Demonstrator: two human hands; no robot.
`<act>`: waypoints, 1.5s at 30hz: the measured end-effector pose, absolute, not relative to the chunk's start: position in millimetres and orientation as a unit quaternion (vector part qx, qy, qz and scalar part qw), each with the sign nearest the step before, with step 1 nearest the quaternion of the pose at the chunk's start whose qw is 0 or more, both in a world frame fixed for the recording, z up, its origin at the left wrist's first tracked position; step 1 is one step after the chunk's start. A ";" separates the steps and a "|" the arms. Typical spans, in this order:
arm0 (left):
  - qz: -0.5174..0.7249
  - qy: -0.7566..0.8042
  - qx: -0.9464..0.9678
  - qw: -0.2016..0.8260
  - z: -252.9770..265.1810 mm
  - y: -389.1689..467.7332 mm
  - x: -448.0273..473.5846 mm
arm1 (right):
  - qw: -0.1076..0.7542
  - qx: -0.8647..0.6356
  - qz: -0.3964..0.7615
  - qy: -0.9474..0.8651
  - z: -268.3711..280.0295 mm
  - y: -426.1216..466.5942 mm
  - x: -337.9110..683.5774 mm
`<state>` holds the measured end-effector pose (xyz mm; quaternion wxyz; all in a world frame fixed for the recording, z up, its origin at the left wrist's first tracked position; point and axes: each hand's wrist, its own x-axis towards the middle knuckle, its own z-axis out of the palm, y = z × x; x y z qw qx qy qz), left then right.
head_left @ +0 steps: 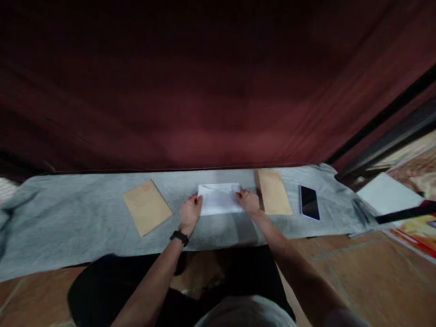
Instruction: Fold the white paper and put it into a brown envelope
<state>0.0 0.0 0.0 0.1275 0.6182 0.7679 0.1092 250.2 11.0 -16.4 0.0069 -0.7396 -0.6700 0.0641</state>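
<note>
A white sheet of paper [220, 202], seemingly folded, lies on the grey cloth in front of me, with a faint slanting line near its top edge. The left edge of the paper is pinched between the thumb and fingers of my left hand [190, 212], which has a dark watch on its wrist. At the opposite end, my right hand [248, 200] has its fingers closed on the paper's right side. Just beyond the right hand is a stack of brown envelopes [275, 193]. Another brown envelope or small stack [147, 207] rests at an angle left of my left hand.
A phone [309, 203] with a dark screen lies right of the stack. The grey cloth [85, 222] covers a long narrow surface against a dark red panel [218, 113]. At far right are a white sheet [390, 194] and a colourful printed item [420, 231]. Tiled floor [371, 272] shows below.
</note>
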 end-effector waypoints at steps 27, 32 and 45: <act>0.044 0.767 0.635 0.075 -0.8 21.0 18.3 | 0.168 -0.624 -0.008 -0.763 -33.9 -12.4 196.3; 0.042 0.763 0.641 0.071 0.8 19.7 18.9 | 0.156 -0.634 -0.003 -0.758 -51.6 -12.9 198.9; 0.066 0.785 0.611 0.079 4.3 16.0 20.9 | 0.154 -0.631 -0.005 -0.761 -58.6 -14.3 201.1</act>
